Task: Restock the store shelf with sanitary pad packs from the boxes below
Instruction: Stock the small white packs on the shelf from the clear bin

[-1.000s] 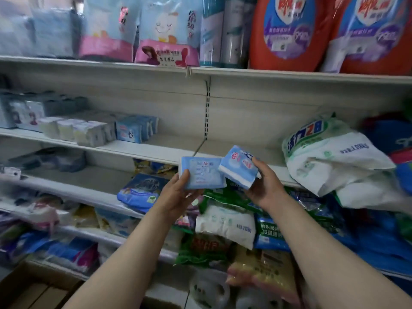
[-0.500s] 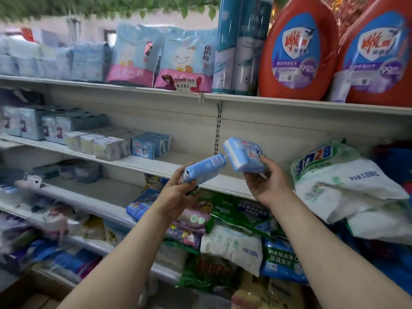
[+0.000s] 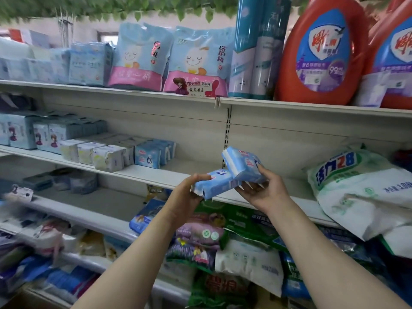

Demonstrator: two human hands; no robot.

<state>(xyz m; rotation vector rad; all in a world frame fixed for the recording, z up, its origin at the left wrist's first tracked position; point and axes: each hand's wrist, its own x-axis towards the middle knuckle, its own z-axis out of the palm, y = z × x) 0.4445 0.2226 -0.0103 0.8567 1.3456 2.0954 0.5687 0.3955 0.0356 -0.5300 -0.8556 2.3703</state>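
Observation:
My left hand [image 3: 186, 196] grips a light blue sanitary pad pack [image 3: 215, 184] by its left end, lying nearly flat. My right hand [image 3: 265, 189] holds a second blue pad pack [image 3: 242, 163] from below, tilted, its lower edge touching the first pack. Both packs hover in front of the white middle shelf [image 3: 178, 175], just above its front edge. On that shelf to the left stands a row of matching blue packs [image 3: 148, 156] beside white packs [image 3: 107, 157].
A big white detergent bag [image 3: 361, 188] lies on the same shelf at the right. Orange detergent bottles [image 3: 321, 52] and pink-blue packs [image 3: 196, 63] fill the top shelf. Bags of goods [image 3: 243, 248] crowd the lower shelves beneath my arms.
The view has tilted upward. Both hands rose slightly toward the middle shelf and came together, so the two packs now touch; the left pack has turned flatter.

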